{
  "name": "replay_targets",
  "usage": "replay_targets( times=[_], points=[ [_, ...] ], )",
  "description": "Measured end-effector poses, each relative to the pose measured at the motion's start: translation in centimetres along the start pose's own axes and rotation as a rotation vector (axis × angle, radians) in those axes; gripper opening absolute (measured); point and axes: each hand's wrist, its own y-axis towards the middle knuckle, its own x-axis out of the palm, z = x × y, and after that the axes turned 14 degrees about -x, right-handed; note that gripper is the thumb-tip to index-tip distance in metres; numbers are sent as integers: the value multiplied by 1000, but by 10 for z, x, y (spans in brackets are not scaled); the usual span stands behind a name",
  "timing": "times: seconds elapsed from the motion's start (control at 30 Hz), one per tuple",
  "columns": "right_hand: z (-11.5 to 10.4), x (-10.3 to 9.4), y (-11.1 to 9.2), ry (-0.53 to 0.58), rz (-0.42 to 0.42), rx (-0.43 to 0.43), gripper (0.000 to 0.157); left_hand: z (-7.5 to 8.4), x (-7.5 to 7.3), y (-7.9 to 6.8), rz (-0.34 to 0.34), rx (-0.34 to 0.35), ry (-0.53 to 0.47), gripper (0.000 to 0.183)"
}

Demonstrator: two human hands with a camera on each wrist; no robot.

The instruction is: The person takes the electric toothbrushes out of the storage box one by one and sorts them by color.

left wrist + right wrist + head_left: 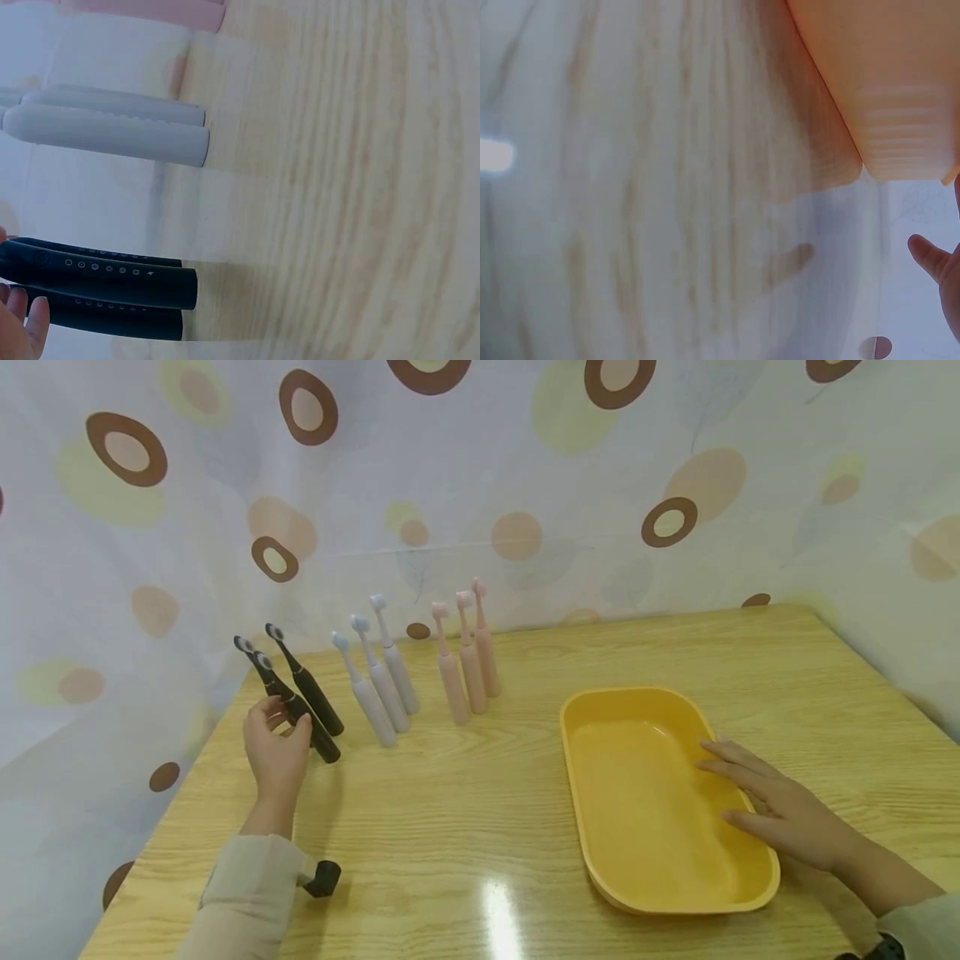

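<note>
My left hand (276,747) pinches a black electric toothbrush (324,745) between thumb and fingers at the far left of the table. Its handle, with a row of small icons, shows in the left wrist view. A second black toothbrush (318,697) stands just to its right, and a third is mostly hidden behind the hand and the held one. On the right, my right hand (787,810) lies with spread, fairly straight fingers over the right rim of a yellow tray (645,810). The tray holds nothing.
Beside the black toothbrushes stand three white electric toothbrushes (372,710), then three pink ones (452,685), all upright near the table's back edge. A patterned curtain (465,468) hangs behind the wooden table (465,827).
</note>
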Motion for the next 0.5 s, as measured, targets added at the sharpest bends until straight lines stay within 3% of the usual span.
replay_targets(
  times=[0.27,0.33,0.5],
  points=[
    [3,-4,5,-46,-9,-34,50,1,-1,-9,20,0,-51,55],
    [3,-5,7,-68,-12,-48,49,3,-1,-11,36,30,-66,56],
    [3,-7,11,-112,-5,-75,46,10,2,-17,83,186,-104,51]
  ],
)
